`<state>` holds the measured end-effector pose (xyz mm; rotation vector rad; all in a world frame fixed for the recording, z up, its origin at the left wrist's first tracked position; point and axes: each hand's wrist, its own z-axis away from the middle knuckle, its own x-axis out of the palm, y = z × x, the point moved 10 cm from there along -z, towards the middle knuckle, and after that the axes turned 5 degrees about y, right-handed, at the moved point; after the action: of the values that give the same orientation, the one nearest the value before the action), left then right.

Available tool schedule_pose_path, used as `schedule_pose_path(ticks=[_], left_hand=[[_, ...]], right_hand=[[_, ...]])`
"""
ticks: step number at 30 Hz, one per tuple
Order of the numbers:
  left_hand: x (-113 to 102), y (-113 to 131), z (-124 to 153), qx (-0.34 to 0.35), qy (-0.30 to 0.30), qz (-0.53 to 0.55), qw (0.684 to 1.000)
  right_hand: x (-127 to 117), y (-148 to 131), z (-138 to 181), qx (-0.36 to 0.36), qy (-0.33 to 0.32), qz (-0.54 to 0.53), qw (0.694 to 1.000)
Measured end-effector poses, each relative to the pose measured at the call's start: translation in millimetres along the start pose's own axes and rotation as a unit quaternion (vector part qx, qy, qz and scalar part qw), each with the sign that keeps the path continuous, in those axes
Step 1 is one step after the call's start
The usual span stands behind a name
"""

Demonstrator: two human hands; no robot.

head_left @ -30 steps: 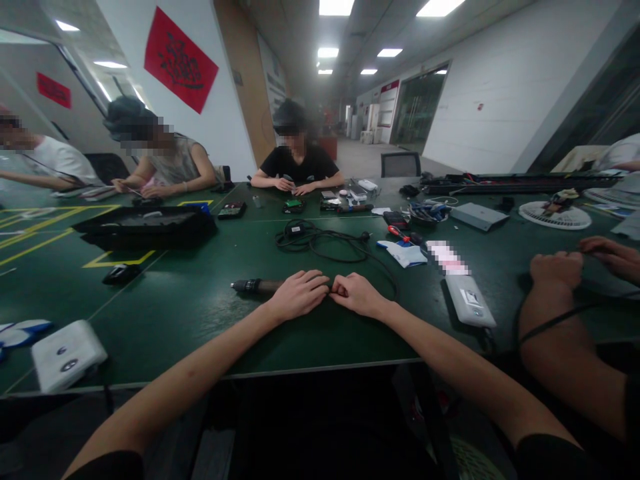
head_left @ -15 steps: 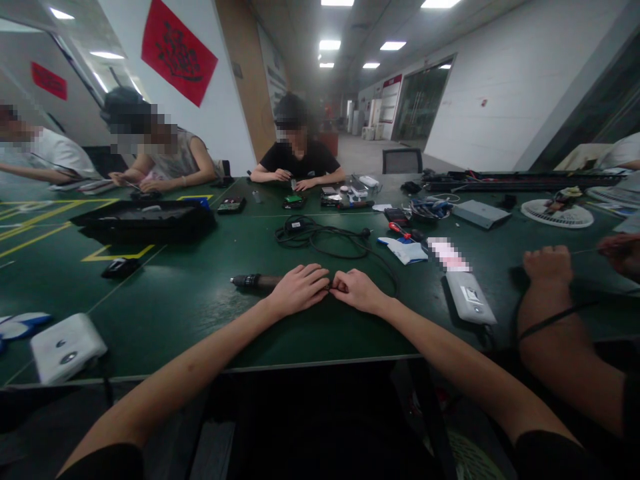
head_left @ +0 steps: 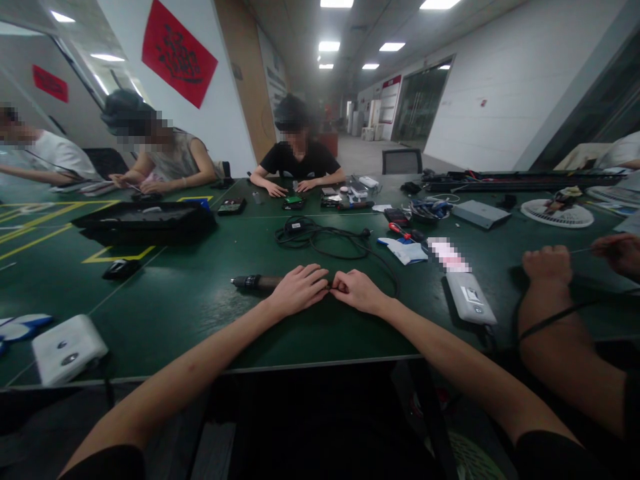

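My left hand (head_left: 300, 288) lies over the handle of a dark electric screwdriver (head_left: 253, 282) that rests on the green table (head_left: 200, 307), its tip pointing left. The fingers curl round the handle. My right hand (head_left: 356, 291) sits right beside it, fingers closed in a pinch at the tool's rear end where a black cable (head_left: 340, 250) leaves it. What the pinch holds is too small to make out. The two hands touch at the fingertips.
A white device (head_left: 470, 298) lies right of my hands, another white box (head_left: 67, 348) at the near left edge. A black tray (head_left: 145, 223) and a black mouse (head_left: 120, 268) sit at left. A co-worker's fists (head_left: 547, 263) work at right. Three people sit across the table.
My hands have stayed in place on the screwdriver. The co-worker's hands at right have shifted slightly apart. The view has tilted a little.
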<state>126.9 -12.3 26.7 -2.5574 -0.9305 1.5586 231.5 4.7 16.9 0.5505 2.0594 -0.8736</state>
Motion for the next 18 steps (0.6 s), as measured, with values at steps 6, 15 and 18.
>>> schedule_pose_path(ticks=[6, 15, 18], left_hand=[[4, 1, 1, 0.009, -0.010, 0.029, 0.999], [11, -1, 2, -0.003, -0.031, 0.061, 0.998], [12, -4, 2, -0.023, -0.037, 0.070, 0.997]], right_hand=[[0, 0, 0, -0.002, 0.004, 0.002, 1.000], [2, 3, 0, -0.002, 0.006, 0.006, 1.000], [1, 2, 0, -0.002, 0.008, 0.003, 1.000]])
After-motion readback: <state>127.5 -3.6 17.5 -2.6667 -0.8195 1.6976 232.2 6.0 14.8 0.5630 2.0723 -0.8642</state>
